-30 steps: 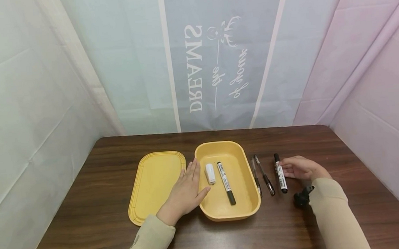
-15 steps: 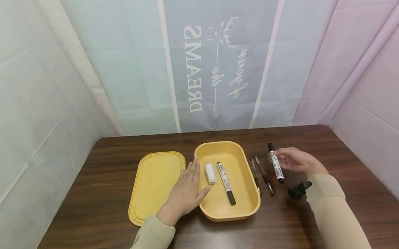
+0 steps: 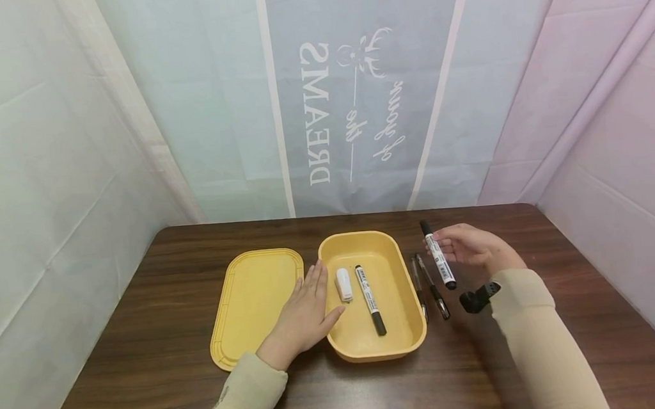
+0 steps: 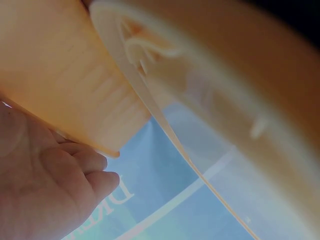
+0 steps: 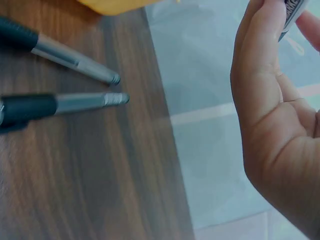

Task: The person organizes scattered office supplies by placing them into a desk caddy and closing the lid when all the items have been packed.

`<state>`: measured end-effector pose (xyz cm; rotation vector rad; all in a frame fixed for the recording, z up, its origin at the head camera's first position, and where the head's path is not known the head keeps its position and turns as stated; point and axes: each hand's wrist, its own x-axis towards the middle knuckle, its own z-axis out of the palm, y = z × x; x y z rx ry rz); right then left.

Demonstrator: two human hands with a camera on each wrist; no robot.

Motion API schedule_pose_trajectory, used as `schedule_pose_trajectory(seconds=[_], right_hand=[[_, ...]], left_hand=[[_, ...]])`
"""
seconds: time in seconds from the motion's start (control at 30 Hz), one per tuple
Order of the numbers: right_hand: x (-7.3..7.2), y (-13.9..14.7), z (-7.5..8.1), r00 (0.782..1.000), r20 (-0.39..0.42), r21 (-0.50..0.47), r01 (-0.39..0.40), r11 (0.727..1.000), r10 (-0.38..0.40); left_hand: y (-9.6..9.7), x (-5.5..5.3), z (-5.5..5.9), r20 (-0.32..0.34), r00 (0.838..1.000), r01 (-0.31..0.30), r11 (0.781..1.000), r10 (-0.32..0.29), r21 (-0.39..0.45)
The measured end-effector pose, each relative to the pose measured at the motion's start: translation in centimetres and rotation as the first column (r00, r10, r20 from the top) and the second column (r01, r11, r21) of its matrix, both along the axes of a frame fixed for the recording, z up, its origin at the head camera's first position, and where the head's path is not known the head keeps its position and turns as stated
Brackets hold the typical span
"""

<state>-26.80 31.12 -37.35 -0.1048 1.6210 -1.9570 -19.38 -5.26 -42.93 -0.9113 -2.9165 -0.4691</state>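
In the head view my right hand [image 3: 472, 244] pinches a black-and-white marker [image 3: 439, 257] above the table, just right of two pens. Part of that marker [image 5: 294, 11] shows at the top of the right wrist view. My left hand [image 3: 304, 312] rests with straight fingers against the left rim of a yellow box [image 3: 404, 333]. Inside the box lie a white stapler [image 3: 343, 285] and a second marker [image 3: 371, 300]. One black pen [image 3: 433, 288] lies beside the box, and another pen [image 3: 419, 287] lies closer to its right wall.
A flat yellow lid [image 3: 257, 300] lies on the dark wood table [image 3: 377, 396], left of the box and partly behind my left hand. Printed cloth [image 3: 348, 100] hangs behind the table's far edge. A black wrist camera [image 3: 479, 297] sits by my right sleeve.
My right hand has lifted the marker off the table and carried it left and away from me, towards the pens. The left hand has stayed at the box rim.
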Motion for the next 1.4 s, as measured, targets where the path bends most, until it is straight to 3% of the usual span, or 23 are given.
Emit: schedule_pose_trajectory(seconds=[0.27, 0.53, 0.87, 1.1, 1.2, 1.3, 1.4], right_hand=[[-0.4, -1.6, 1.3, 1.0, -0.025, 0.085, -0.005, 0.996, 0.007], [-0.8, -3.5, 1.4, 0.998, -0.059, 0.217, -0.016, 0.976, 0.03], [-1.1, -6.1, 2.2, 0.997, -0.071, 0.402, -0.002, 0.916, 0.033], [-0.8, -7.9, 2.5, 0.989, -0.111, 0.582, -0.013, 0.813, 0.095], [-0.8, -9.0, 2.7, 0.981, -0.144, 0.657, -0.001, 0.754, 0.127], [-0.8, -10.2, 2.8, 0.968, -0.179, 0.751, 0.019, 0.66, 0.175], [-0.8, -11.5, 2.8, 0.951, -0.197, 0.835, 0.035, 0.549, 0.238]], left_hand=[[0.1, -0.2, -0.1, -0.003, 1.0, 0.0, 1.0, 0.0, -0.001], [0.2, -0.2, 0.0, 0.01, 1.0, -0.008, 1.0, 0.008, -0.001], [0.3, -0.1, 0.2, 0.022, 1.0, -0.014, 1.0, 0.014, -0.005], [0.3, -0.2, 0.3, 0.021, 1.0, -0.011, 1.0, 0.011, 0.005], [0.3, -0.2, 0.4, 0.016, 1.0, -0.014, 1.0, 0.014, -0.005], [0.3, -0.2, 0.5, 0.014, 1.0, -0.016, 1.0, 0.016, -0.009], [0.4, -0.2, 0.6, 0.018, 1.0, -0.016, 1.0, 0.016, -0.008]])
